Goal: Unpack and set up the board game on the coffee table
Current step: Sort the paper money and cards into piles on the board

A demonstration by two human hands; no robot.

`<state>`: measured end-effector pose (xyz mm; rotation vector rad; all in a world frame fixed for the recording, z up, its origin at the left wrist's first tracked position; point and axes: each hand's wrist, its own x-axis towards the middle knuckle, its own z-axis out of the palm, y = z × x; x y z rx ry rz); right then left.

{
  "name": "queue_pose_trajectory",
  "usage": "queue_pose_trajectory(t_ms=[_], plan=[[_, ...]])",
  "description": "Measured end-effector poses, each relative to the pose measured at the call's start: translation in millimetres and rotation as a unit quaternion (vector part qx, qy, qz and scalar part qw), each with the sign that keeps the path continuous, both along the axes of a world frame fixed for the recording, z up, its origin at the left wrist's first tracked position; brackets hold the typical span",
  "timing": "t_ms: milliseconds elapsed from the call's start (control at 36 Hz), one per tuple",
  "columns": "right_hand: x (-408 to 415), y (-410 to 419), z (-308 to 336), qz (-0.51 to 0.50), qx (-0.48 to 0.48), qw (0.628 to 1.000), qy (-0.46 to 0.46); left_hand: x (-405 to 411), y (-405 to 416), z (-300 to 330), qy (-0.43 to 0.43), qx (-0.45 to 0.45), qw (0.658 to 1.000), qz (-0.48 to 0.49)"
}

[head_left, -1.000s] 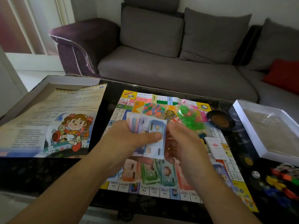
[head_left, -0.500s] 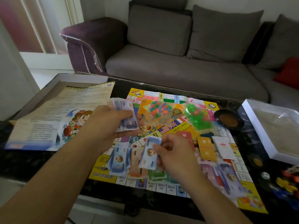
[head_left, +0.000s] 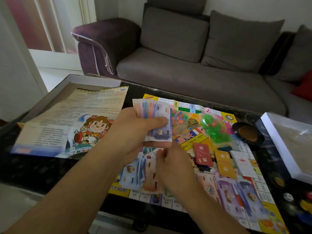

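The colourful game board lies open on the dark coffee table. My left hand grips a fanned stack of play money above the board's near left part. My right hand is blurred just below that stack, its fingertips up near the stack's lower edge. Sorted money lies along the board's near side: a blue pile, an orange pile and purple piles. Red, orange and white card decks sit mid-board. Behind them lie a bag of mixed pieces and a bag of green pieces.
An unfolded rule sheet covers the table's left side, partly over a box half. A white box tray and a dark bowl stand at the right. A die and coloured tokens lie far right. A grey sofa runs behind the table.
My right hand carried a blue note down toward the near piles, then rose back under the stack without it. My left hand stayed above the board with the fanned stack.
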<state>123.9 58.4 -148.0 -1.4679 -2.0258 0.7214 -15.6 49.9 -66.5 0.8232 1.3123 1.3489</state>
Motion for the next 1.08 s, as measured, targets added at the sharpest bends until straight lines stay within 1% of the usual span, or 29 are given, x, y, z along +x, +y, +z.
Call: queue_pose_trajectory(t_ms=[56,83,139,167,222,278,389,444,528,583,639,694,722,750,806,861,972,1083], plan=[[24,5,14,-0.019,-0.067,0.992,0.110,4,-2,1,-0.005,0.006,1.000,-0.026],[35,5,24,-0.030,-0.108,0.979,0.169,6,-3,1,-0.007,0.007,0.999,-0.039],[55,5,42,-0.029,-0.169,0.943,0.285,12,-5,0,-0.007,0.008,0.998,-0.059],[63,3,51,-0.017,-0.182,0.927,0.327,16,-6,0,-0.005,0.008,0.998,-0.067],[74,-1,61,0.015,-0.182,0.914,0.362,25,-10,-1,0.001,0.009,0.996,-0.086],[80,-4,66,0.021,-0.163,0.919,0.358,36,-13,-3,0.010,0.016,0.994,-0.110],[88,-7,63,-0.009,-0.118,0.942,0.315,55,-18,-7,0.027,0.010,0.989,-0.146],[98,-5,62,-0.025,-0.112,0.948,0.298,62,-18,-8,0.018,-0.013,0.988,-0.152],[126,3,70,-0.084,-0.102,0.952,0.277,69,-16,-10,-0.021,-0.047,0.988,-0.143],[155,10,78,-0.121,-0.058,0.967,0.218,74,-15,-10,-0.049,-0.070,0.988,-0.129],[185,16,79,-0.145,-0.019,0.983,0.114,78,-13,-13,-0.064,-0.088,0.985,-0.130],[210,19,73,-0.172,-0.018,0.984,0.034,82,-11,-16,-0.061,-0.097,0.984,-0.133],[220,20,68,-0.184,-0.036,0.982,0.024,84,-10,-18,-0.055,-0.101,0.984,-0.135],[226,19,63,-0.189,-0.060,0.979,0.033,86,-10,-20,-0.051,-0.105,0.984,-0.136],[234,15,58,-0.185,-0.104,0.974,0.080,93,-9,-21,-0.041,-0.106,0.983,-0.147],[235,7,56,-0.163,-0.131,0.970,0.120,100,-9,-23,-0.018,-0.104,0.981,-0.163],[225,-5,58,-0.107,-0.119,0.979,0.128,114,-13,-27,0.016,-0.101,0.976,-0.195],[213,-8,56,-0.085,-0.121,0.978,0.145,125,-17,-34,0.059,-0.062,0.967,-0.240]])
